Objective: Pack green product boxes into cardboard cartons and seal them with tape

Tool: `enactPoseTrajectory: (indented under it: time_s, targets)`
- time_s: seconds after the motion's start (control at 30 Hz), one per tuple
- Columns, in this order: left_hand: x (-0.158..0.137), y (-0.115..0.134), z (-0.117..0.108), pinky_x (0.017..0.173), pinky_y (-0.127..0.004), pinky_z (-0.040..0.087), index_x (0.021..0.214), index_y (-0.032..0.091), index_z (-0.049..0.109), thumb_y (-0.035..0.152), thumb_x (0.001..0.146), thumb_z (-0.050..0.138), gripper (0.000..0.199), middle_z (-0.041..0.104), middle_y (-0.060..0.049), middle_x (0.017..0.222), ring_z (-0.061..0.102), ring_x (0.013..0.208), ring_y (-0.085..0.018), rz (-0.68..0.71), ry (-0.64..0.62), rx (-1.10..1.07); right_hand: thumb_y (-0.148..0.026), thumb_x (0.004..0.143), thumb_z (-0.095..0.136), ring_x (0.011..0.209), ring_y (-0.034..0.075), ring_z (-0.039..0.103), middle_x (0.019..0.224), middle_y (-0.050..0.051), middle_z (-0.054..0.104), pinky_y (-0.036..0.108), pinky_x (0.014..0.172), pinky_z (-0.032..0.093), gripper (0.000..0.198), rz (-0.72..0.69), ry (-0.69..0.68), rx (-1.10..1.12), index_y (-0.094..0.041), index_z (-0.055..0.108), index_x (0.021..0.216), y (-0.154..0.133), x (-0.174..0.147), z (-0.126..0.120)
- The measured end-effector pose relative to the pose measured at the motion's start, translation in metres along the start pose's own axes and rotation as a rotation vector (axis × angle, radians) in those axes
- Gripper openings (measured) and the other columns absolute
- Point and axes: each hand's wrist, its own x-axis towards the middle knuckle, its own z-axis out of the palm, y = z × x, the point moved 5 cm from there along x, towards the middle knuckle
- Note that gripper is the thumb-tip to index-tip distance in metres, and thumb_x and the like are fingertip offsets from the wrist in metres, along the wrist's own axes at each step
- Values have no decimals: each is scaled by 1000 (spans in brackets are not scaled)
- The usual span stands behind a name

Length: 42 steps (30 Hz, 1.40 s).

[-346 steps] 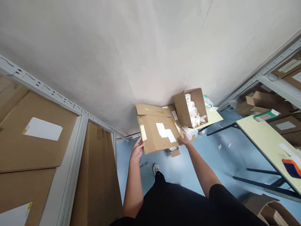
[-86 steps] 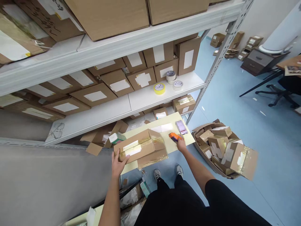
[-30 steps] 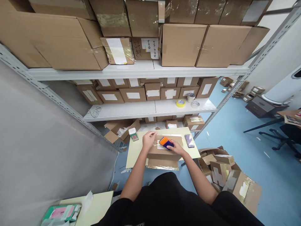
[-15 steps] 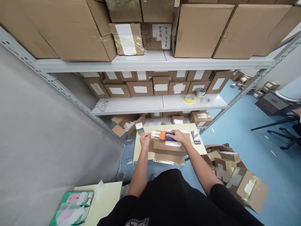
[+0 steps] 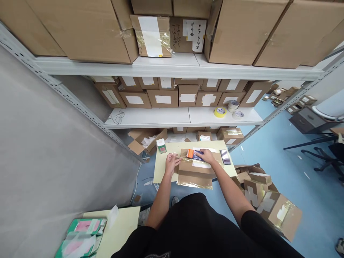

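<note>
A flat orange and dark-blue item (image 5: 194,154) lies low over the top of a brown cardboard box (image 5: 197,172); its exact kind is unclear. My right hand (image 5: 206,156) grips its dark-blue end from the right. Just left of the box's top, my left hand (image 5: 172,163) has its fingers spread, with nothing plain between them. Shiny clear tape runs along the box's top and lower flap, and a white label (image 5: 201,164) is on it. The box rests on a pale yellow table (image 5: 160,168).
A small green-and-white box (image 5: 161,146) stands at the table's back left, a purple-and-white packet (image 5: 225,157) at its right. Behind is a shelf (image 5: 158,116) with labelled boxes and tape rolls (image 5: 220,112). Discarded cartons (image 5: 268,200) lie on the floor to the right.
My left fingers have opened from a pinch on a shiny clear strip. My right hand has moved slightly right with the orange and dark-blue item. The view has shifted a little.
</note>
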Motion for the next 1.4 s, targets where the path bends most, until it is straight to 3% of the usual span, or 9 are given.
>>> enactPoseTrajectory:
  time_s: [0.13,0.3,0.57,0.73,0.9,1.13,1.27,1.4]
  targets:
    - [-2,-4,3,91,-46,62,102,25,49,69,89,61,48,61,-11,137,77,102,-24,-19,-47,31,-81,88,49,58,16,47,60,2,60,29,57,28,65,18,5,25,-22,58,62,-2,1,-4]
    - [0,-9,4,93,-47,62,103,25,48,70,91,60,47,60,-9,134,75,111,-27,-30,-89,32,-84,86,48,56,16,45,57,0,55,29,55,27,67,53,22,35,-23,55,60,-6,9,-17]
    - [11,-17,5,94,-48,62,94,24,48,60,86,72,44,66,-5,112,77,106,-27,-79,-81,-87,-84,83,57,57,17,49,57,2,60,30,56,28,66,36,-36,-42,-23,57,57,-5,-5,-24]
    - [16,-18,9,86,-42,63,98,23,49,63,89,66,45,67,-9,120,78,99,-23,-73,-12,67,-84,82,58,55,18,51,58,3,62,30,55,25,66,83,-8,-70,-23,62,59,6,-18,-14]
    - [23,-14,0,73,-31,62,94,20,55,56,86,70,40,66,-12,131,77,83,-16,0,60,86,-82,84,59,61,21,56,63,7,67,30,57,26,64,83,-17,-117,-23,66,63,8,-17,-11]
    - [28,-25,-31,55,-20,50,87,18,59,56,75,75,42,72,-10,105,67,70,-12,-10,238,77,-84,87,54,67,21,63,71,7,73,28,56,26,67,97,-104,-242,-21,70,71,-12,-13,-3]
    - [31,-38,-39,55,-20,47,85,18,62,56,69,80,45,70,-5,87,63,65,-11,-40,264,47,-84,90,50,73,21,67,80,8,77,28,57,28,68,111,-129,-314,-21,72,76,-23,-11,-1]
    - [38,-49,-43,57,-19,45,89,18,65,53,68,82,44,69,-3,85,60,66,-9,-58,273,17,-84,89,51,78,23,70,86,10,79,28,58,31,68,145,-120,-359,-20,74,81,-26,-11,3]
